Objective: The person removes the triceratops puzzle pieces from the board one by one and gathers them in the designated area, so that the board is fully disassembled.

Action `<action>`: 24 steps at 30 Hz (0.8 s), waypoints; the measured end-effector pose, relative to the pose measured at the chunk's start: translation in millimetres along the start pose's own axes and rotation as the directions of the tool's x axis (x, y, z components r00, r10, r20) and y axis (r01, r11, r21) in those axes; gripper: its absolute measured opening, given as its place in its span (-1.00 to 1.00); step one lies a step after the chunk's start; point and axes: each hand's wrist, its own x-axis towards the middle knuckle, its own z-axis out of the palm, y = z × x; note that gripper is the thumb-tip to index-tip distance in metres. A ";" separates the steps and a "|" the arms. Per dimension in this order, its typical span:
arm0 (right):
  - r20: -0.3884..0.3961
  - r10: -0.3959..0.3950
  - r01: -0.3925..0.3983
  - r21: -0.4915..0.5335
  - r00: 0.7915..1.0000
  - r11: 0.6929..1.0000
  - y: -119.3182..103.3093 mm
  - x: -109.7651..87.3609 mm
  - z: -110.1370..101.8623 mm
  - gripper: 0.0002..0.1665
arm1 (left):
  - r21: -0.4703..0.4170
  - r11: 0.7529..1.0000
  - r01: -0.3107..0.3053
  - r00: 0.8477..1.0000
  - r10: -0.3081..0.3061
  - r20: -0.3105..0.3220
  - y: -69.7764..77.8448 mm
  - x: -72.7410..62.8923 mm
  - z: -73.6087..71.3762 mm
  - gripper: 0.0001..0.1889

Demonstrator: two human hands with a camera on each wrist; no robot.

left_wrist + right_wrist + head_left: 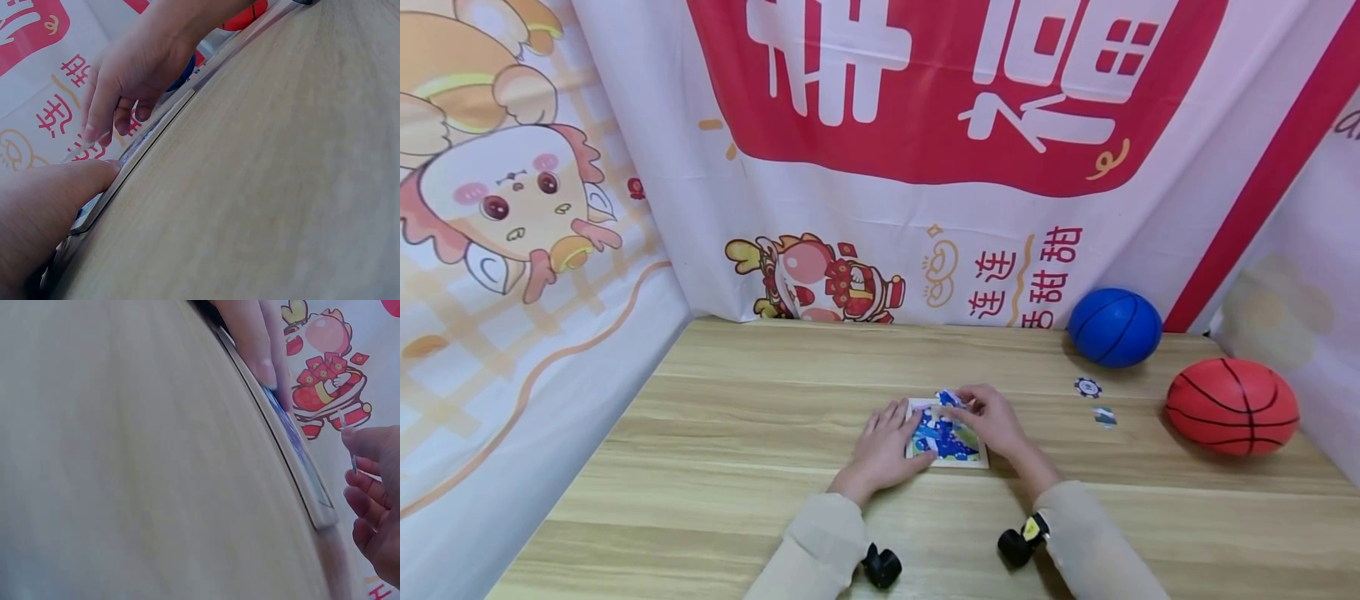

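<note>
A small jigsaw puzzle [951, 439] with a blue, white and green picture lies in a pale shallow frame [958, 465] on the table. My left hand [887, 443] rests along its left side, fingers straight and spread, the thumb reaching over the near edge in the left wrist view. Above the far right part of the frame, my right hand [988, 417] pinches a thin puzzle piece [354, 464] between thumb and fingers. In the right wrist view that piece stands nearly edge-on, raised off the board. The hands hide parts of the picture.
To the right on the wooden table [737, 417] lie a round black-and-white piece [1087, 387] and a small rectangular piece [1104, 417]. Beyond them sit a blue ball [1115, 327] and a red ball [1232, 407]. A printed cloth [820, 192] hangs along the back edge.
</note>
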 end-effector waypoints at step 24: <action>0.039 0.101 -0.100 -0.021 0.994 0.995 17.2 -10.9 -67.3 -0.53 | -0.008 1.000 0.007 1.000 -0.007 0.009 0.1 -0.4 -0.6 -0.22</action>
